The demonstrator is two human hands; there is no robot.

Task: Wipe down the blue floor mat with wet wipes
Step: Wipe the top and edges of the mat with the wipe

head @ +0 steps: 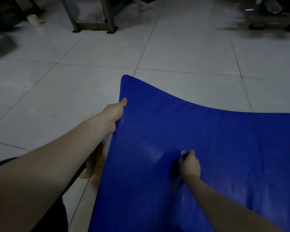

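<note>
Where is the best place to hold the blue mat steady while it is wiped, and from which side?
Probably the left edge of the blue mat, near its raised far corner, approached from the left. The edge is lifted off the tiled floor, so fingers fit underneath with the thumb on top, as the left hand shows. The right hand presses a wipe on the middle.

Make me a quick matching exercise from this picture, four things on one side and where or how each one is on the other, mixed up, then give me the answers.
Column one:
1. left hand
2. right hand
3. blue mat
4. cardboard tube

Column two:
A. on the tiles, far left
B. grip on the mat's left edge
C. far corner raised off the floor
D. pressing a small wipe onto the mat

Pairs: 1-B, 2-D, 3-C, 4-A
</note>
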